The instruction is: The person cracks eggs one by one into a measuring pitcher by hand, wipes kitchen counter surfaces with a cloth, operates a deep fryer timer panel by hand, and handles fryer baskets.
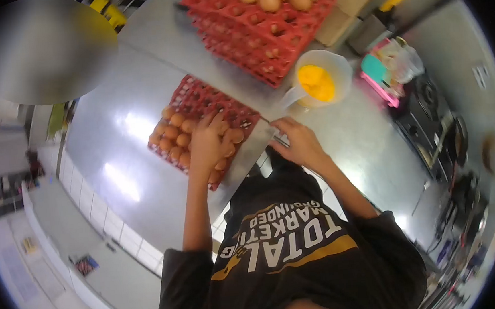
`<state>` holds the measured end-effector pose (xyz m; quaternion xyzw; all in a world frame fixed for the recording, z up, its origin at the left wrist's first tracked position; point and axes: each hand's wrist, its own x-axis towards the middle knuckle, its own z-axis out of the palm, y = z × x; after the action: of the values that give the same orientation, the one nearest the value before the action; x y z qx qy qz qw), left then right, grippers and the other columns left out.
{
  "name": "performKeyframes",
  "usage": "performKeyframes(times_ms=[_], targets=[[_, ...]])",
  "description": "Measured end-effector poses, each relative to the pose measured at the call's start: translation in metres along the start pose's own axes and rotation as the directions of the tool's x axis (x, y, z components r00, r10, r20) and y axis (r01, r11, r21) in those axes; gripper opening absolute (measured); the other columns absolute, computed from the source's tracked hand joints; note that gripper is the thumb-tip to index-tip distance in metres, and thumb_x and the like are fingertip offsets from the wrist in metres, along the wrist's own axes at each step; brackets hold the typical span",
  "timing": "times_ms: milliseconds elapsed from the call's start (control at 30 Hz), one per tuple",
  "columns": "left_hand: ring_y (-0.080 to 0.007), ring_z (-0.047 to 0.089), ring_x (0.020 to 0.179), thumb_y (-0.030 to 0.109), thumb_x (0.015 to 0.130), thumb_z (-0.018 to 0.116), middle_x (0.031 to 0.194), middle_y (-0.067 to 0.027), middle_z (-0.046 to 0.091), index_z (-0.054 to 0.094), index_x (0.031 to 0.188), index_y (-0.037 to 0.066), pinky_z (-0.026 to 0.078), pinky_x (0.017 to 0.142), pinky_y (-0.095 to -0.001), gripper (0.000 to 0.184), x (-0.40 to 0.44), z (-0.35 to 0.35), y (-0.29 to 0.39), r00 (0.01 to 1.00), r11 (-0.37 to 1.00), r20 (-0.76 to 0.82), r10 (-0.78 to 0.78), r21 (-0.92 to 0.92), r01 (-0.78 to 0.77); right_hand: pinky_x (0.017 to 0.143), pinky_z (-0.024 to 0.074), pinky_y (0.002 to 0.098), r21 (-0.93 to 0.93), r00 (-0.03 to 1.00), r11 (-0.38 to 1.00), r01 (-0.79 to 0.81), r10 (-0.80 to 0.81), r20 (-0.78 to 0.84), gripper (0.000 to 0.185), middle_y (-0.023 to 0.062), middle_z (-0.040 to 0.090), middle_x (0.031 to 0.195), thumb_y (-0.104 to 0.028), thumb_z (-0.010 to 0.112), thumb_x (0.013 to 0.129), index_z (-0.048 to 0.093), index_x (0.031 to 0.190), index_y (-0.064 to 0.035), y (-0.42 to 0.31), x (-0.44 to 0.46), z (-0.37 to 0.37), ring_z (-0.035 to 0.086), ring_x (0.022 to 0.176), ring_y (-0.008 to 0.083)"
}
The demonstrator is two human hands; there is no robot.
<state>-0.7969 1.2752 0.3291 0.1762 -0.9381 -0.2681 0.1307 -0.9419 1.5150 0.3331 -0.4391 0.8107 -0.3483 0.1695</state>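
Note:
My left hand (207, 141) is over a red egg tray (197, 95) on the metal table, its fingers curled down around an egg (221, 126). Several brown eggs (168, 132) sit in the near part of this tray, on both sides of the hand; the far cups hold none. My right hand (299, 143) is at the table's front edge, right of the tray, with its fingers stretched out and apart. Nothing shows in it. Beyond it stands a clear plastic jug (339, 74) with yolk-yellow egg (316, 83) inside, its handle turned toward the tray.
A tall stack of red egg trays (262, 36) with eggs on top stands at the back. To the right are a pink basket (382, 90) with bags and a black stove-like appliance (423, 122). A large blurred round object (42, 51) covers the upper left.

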Motion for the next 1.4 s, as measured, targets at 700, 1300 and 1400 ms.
performKeyframes(times_ms=[700, 1300, 1400], targets=[[-0.0316, 0.076, 0.106, -0.006, 0.095, 0.060, 0.133, -0.0217, 0.067, 0.067, 0.130, -0.006, 0.061, 0.090, -0.0389, 0.036, -0.118, 0.151, 0.216, 0.545, 0.625, 0.406, 0.734, -0.717, -0.307, 0.080, 0.0617, 0.0510, 0.180, 0.415, 0.647, -0.741, 0.652, -0.635, 0.046, 0.0156, 0.064, 0.122, -0.024, 0.081, 0.088, 0.066, 0.127, -0.0061, -0.007, -0.367, 0.039, 0.073, 0.097, 0.0400], [-0.0262, 0.078, 0.101, -0.002, 0.098, 0.064, 0.132, -0.0180, 0.069, 0.069, 0.128, -0.003, 0.061, 0.088, -0.0352, 0.030, -0.370, 0.326, 0.511, 0.155, 0.450, 0.426, 0.891, -0.872, -0.193, 0.084, 0.0608, 0.0519, 0.492, -0.196, 0.206, -0.846, 0.738, -0.646, 0.046, 0.0176, 0.068, 0.115, -0.032, 0.082, 0.090, 0.067, 0.126, -0.0073, -0.029, -0.766, 0.051, 0.073, 0.099, 0.0415], [-0.0261, 0.078, 0.103, -0.003, 0.099, 0.063, 0.131, -0.0181, 0.069, 0.069, 0.128, -0.003, 0.062, 0.086, -0.0342, 0.029, -0.384, 0.368, 0.546, 0.081, 0.434, 0.427, 0.901, -0.885, -0.166, 0.086, 0.0607, 0.0518, 0.551, -0.266, 0.186, -0.814, 0.723, -0.638, 0.045, 0.0183, 0.068, 0.117, -0.032, 0.081, 0.091, 0.068, 0.126, -0.0073, -0.016, -0.787, 0.045, 0.073, 0.101, 0.0417]])
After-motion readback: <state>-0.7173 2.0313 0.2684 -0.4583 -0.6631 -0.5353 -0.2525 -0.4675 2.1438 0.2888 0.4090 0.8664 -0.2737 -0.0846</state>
